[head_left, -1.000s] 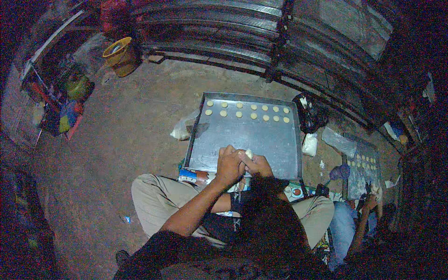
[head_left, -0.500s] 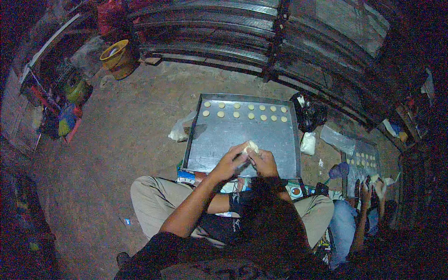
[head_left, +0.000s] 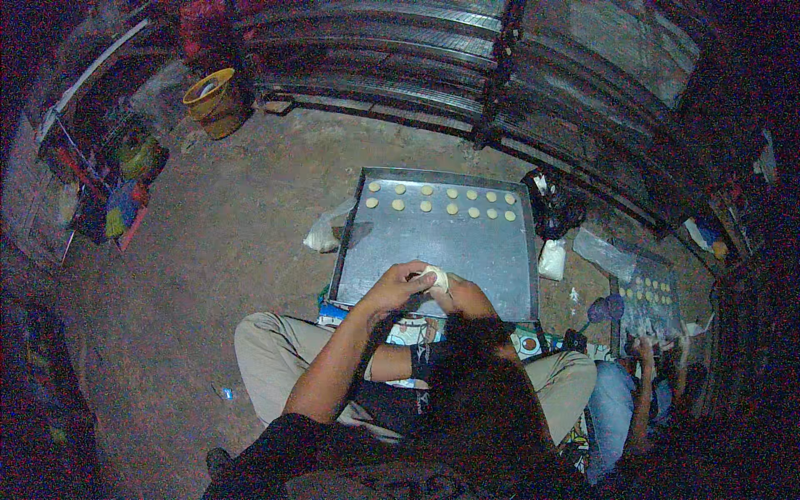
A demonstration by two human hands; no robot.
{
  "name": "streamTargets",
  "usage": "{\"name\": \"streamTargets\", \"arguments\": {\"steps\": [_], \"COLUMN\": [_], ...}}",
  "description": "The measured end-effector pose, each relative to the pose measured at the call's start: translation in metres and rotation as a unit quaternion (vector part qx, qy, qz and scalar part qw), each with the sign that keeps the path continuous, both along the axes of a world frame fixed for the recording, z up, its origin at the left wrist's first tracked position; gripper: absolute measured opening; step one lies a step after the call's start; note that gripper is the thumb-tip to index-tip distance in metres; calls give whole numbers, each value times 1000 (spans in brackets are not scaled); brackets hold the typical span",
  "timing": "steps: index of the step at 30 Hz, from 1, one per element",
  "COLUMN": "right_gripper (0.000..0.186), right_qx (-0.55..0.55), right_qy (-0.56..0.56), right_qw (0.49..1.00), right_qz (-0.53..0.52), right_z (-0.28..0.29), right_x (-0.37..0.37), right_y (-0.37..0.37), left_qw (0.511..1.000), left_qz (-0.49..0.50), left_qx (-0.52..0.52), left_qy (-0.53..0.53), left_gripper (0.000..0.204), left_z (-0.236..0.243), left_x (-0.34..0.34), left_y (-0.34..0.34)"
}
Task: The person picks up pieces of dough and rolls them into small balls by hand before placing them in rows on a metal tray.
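Both my hands meet over the near part of a large metal baking tray (head_left: 417, 250). Between them is a pale lump of dough (head_left: 434, 277). My left hand (head_left: 402, 286) is closed on it from the left, the thumb pressing its near side. My right hand (head_left: 467, 297) grips it from the right, with its fingers partly hidden behind the dough and the hand. Two rows of small flat dough rounds (head_left: 426, 206) lie along the far side of the tray.
Right of the tray are a black plastic bag (head_left: 557, 208) and a white packet (head_left: 552, 259). Farther right, a co-worker's hands (head_left: 646, 346) are over a second tray (head_left: 654, 283) of rounds. A clear bag (head_left: 321, 235) lies left of mine. A yellow bucket (head_left: 214, 104) stands far left.
My hands have shifted slightly left and nearer me with the dough, and the left hand has turned over it. The co-worker's hands have moved too. The rounds on my tray lie as before.
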State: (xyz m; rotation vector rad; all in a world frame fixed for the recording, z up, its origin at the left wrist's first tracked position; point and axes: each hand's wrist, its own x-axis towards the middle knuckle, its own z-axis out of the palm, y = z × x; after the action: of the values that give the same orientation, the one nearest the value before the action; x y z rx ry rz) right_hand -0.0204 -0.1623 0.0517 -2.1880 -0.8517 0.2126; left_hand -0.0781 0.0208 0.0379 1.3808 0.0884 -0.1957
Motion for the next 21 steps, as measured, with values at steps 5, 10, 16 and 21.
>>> {"name": "streamTargets", "arguments": {"steps": [5, 10, 16, 21], "right_gripper": [46, 57, 59, 45], "right_qx": [-56, -35, 30, 28], "right_qy": [81, 98, 269, 99], "right_qw": [995, 994, 960, 992], "right_qz": [25, -12, -69, -79], "right_z": [8, -39, -32, -24], "right_x": [-2, 23, 3, -14], "right_y": [-1, -8, 4, 11], "left_qw": [996, 983, 978, 969], "left_qz": [70, 135, 155, 149], "left_qx": [-48, -112, -135, -194], "left_qy": [32, 62, 24, 24], "left_gripper": [29, 24, 20, 31], "left_z": [-23, -24, -40, -2], "left_x": [3, 4, 7, -3], "left_y": [-13, -32, -30, -33]}}
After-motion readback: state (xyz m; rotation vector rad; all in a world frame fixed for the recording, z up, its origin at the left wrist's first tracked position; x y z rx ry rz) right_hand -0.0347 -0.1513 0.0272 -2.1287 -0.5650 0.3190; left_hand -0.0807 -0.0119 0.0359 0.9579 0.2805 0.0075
